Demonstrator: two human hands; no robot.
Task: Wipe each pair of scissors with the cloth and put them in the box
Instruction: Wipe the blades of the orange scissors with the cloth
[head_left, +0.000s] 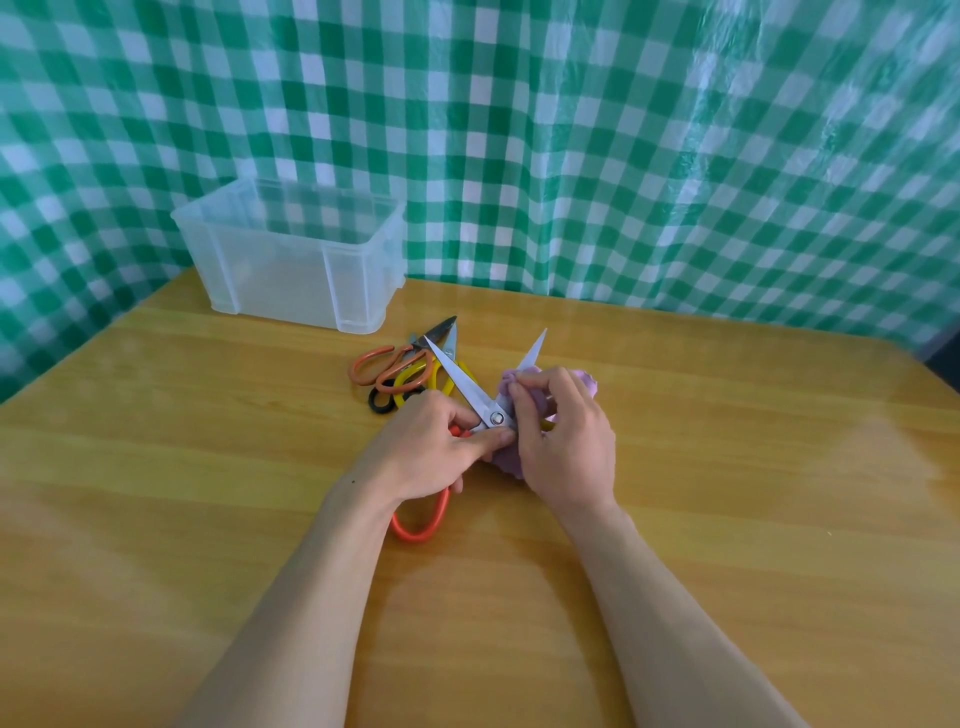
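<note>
Grasping orange scissors (467, 387) at the pivot, left grip (426, 452) has blades spread beyond it; right grip (566, 441) pinches cloth (506, 461) on right blade.

green-and-white checked plastic backdrop sheet (623, 130), translucent white plastic box (291, 260), honey-yellow wood-grain bench (208, 467), lilac cloth (535, 400), orange-handled steel scissors (467, 395), orange, yellow, black handles in the scissor pile (410, 364)

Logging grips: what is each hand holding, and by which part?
The left hand grips the open orange-handled scissors by the handles, just below the pivot. The right hand pinches the purple cloth against one blade.
</note>
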